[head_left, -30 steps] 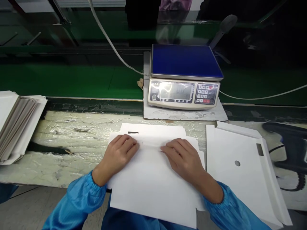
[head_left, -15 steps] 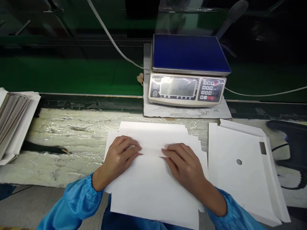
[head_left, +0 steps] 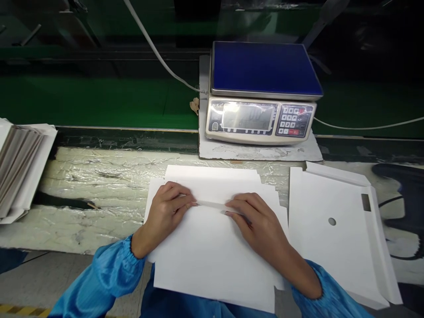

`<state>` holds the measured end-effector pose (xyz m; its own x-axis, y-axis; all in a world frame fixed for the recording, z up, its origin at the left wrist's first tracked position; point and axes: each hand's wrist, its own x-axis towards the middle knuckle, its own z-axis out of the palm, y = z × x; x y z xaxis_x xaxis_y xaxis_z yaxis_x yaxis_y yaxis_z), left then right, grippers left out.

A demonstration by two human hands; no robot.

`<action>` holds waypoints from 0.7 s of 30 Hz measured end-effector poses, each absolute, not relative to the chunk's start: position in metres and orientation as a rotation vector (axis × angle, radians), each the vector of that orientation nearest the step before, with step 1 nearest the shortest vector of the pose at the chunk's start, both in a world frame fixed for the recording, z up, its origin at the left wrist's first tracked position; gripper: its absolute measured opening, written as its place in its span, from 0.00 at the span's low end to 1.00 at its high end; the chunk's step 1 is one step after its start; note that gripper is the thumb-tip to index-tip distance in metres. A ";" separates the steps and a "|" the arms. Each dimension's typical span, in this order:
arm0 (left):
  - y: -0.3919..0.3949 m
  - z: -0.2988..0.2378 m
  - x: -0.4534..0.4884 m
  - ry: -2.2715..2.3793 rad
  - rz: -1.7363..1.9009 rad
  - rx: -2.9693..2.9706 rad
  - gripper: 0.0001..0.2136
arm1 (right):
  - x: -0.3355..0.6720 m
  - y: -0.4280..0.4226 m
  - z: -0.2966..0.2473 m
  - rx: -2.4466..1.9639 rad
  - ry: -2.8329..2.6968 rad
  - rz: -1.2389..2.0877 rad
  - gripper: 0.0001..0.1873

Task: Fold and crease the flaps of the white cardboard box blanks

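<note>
A flat white cardboard blank (head_left: 212, 256) with notched corners lies in front of me, its near edge over the table's front. Across its middle a narrow strip stands up slightly along a crease. My left hand (head_left: 170, 205) pinches the left end of this strip between thumb and fingers. At the strip's right end is my right hand (head_left: 256, 218), its thumb and forefinger closed about the edge with a small gap showing between the tips. The palms of both hands face inward, and their undersides are hidden.
A weighing scale (head_left: 261, 92) with a blue top stands on a board (head_left: 258, 151) behind the blank. To the right lies a partly folded white cardboard piece (head_left: 334, 251) with a round hole. Several white folded cardboards (head_left: 23, 163) are stacked at left. The table (head_left: 99, 176) has a plastic-covered surface.
The raised strip has tilted further up and looks narrower. My right thumb has parted a little from the forefinger. Both hands have shifted slightly away from me, and the view has moved a little.
</note>
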<state>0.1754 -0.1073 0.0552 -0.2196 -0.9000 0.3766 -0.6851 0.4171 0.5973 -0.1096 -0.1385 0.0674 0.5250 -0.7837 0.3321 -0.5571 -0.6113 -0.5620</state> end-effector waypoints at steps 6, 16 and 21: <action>-0.108 0.059 0.172 -1.899 -0.461 1.468 0.06 | -0.103 -0.150 0.067 -2.578 1.223 -0.692 0.05; -0.129 0.068 0.179 -1.932 -0.638 1.642 0.08 | -0.110 -0.174 0.068 -2.544 1.303 -0.449 0.06; -0.131 0.076 0.199 -1.919 -0.920 1.670 0.07 | -0.122 -0.175 0.066 -2.566 1.308 -0.421 0.14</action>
